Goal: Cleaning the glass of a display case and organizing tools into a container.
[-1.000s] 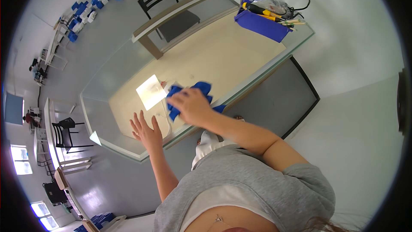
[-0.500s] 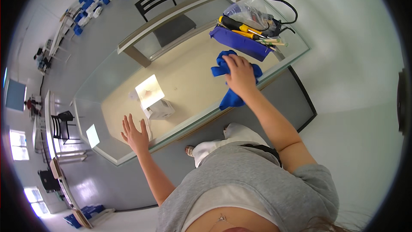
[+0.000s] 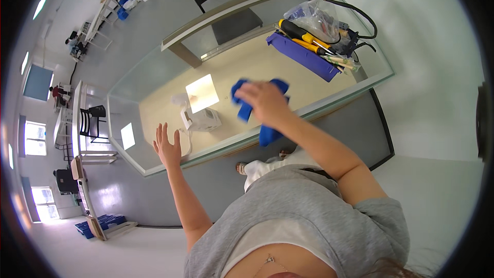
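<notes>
My right hand (image 3: 264, 104) presses a crumpled blue cloth (image 3: 271, 135) over the glass tabletop (image 3: 242, 129); part of the cloth hangs down toward the near edge. Hand and cloth are slightly blurred. My left hand (image 3: 168, 146) has its fingers spread and holds nothing, near the left part of the near edge. Between the two hands, a white box (image 3: 203, 119) with a cord shows at the table, seemingly beneath the glass. A bright square reflection lies just beyond it.
On the table's right end, a purple bin (image 3: 303, 59) carries yellow-and-black screwdrivers (image 3: 296, 31), a clear plastic bag (image 3: 314, 15) and black cables (image 3: 363, 13). A black chair (image 3: 234, 23) stands past the far side. Farther left are other tables and two seated people.
My right hand has swept the blue cloth leftward, away from the purple bin. The whole view has shifted a little; my left hand stays spread near the edge.
</notes>
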`<act>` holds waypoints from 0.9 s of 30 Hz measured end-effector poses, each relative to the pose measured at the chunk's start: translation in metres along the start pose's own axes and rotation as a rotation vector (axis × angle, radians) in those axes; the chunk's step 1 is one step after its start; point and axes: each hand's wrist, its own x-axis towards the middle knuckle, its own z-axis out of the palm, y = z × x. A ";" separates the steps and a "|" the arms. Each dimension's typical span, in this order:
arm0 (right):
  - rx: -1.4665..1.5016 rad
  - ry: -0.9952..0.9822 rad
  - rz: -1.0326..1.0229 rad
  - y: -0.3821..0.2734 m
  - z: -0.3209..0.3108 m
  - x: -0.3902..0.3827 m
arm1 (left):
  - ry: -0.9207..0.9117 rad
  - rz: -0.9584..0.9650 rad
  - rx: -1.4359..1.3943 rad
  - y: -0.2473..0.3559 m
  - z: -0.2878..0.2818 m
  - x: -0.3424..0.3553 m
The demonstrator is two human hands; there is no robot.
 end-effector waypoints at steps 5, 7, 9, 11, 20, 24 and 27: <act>-0.192 0.166 0.246 0.038 -0.009 0.034 | 0.004 -0.001 -0.017 0.006 -0.003 0.003; -0.150 0.200 0.201 0.023 0.012 0.042 | 0.005 -0.007 -0.017 0.005 -0.003 0.001; -0.047 0.104 0.087 -0.006 0.029 0.037 | 0.009 -0.001 -0.016 0.002 0.000 0.001; 0.039 0.022 -0.137 -0.034 0.051 0.018 | 0.008 0.014 -0.014 0.001 0.004 0.003; 0.079 -0.083 -0.142 -0.027 0.005 -0.008 | 0.014 -0.021 -0.006 0.000 0.004 0.004; -0.101 0.052 0.036 0.007 -0.003 0.026 | 0.004 -0.030 -0.001 0.001 0.001 0.001; -0.174 0.149 0.063 0.029 0.018 0.056 | 0.001 -0.027 -0.003 0.001 0.003 0.001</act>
